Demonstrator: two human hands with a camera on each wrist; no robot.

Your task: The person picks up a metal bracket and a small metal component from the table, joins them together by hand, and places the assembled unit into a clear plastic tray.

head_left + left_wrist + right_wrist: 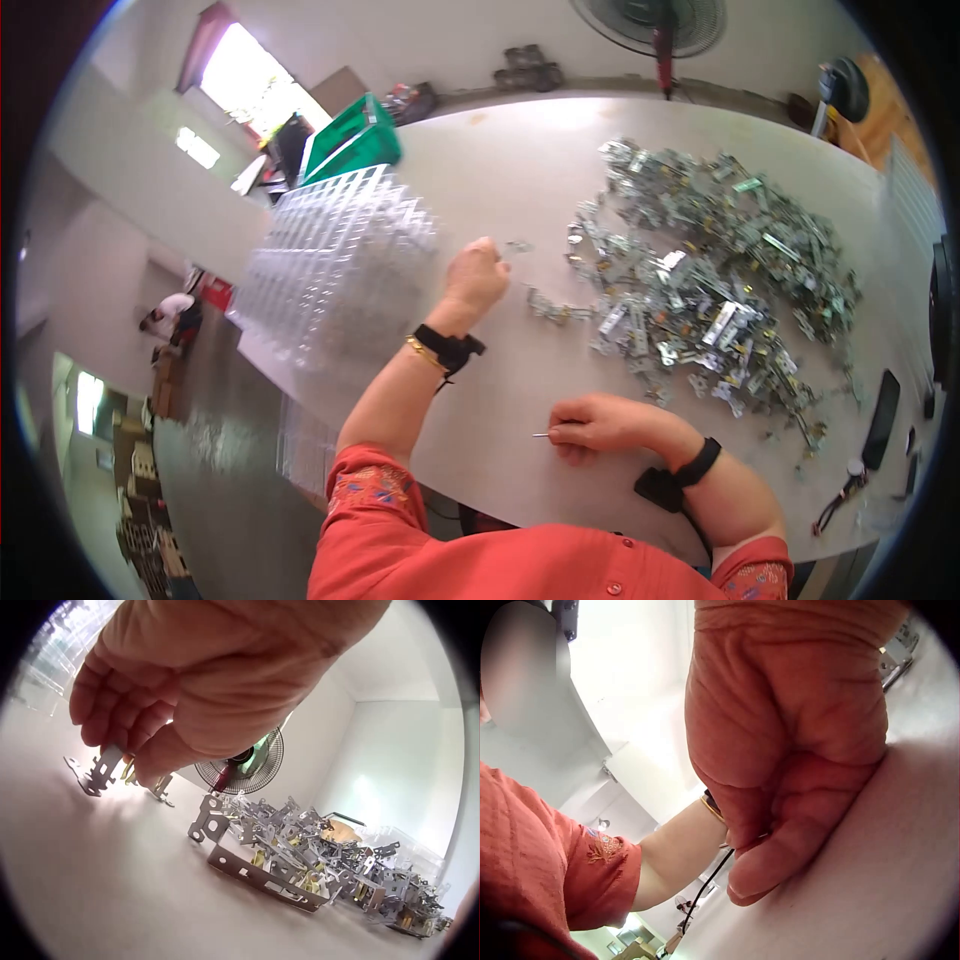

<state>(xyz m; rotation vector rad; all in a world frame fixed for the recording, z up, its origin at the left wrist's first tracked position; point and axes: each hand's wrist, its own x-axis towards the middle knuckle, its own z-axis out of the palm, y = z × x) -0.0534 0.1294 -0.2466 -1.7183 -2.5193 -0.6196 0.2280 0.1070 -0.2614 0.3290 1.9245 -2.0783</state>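
Observation:
My left hand reaches over the table beside a stack of clear plastic trays. In the left wrist view its thumb and curled fingers pinch at a small metal bracket with a yellowish part, low over the tabletop; the thumb covers the bracket's middle. My right hand rests on the table nearer my body. It grips a thin metal pin whose tip sticks out past the thumb and fingers. The rest of the pin is hidden inside the hand. A large heap of metal brackets spreads to the right of both hands.
The clear plastic trays stand at the table's left edge, with a green crate behind. A black-handled tool and a dark flat object lie at the right. A fan stands beyond the far edge; another person is off left.

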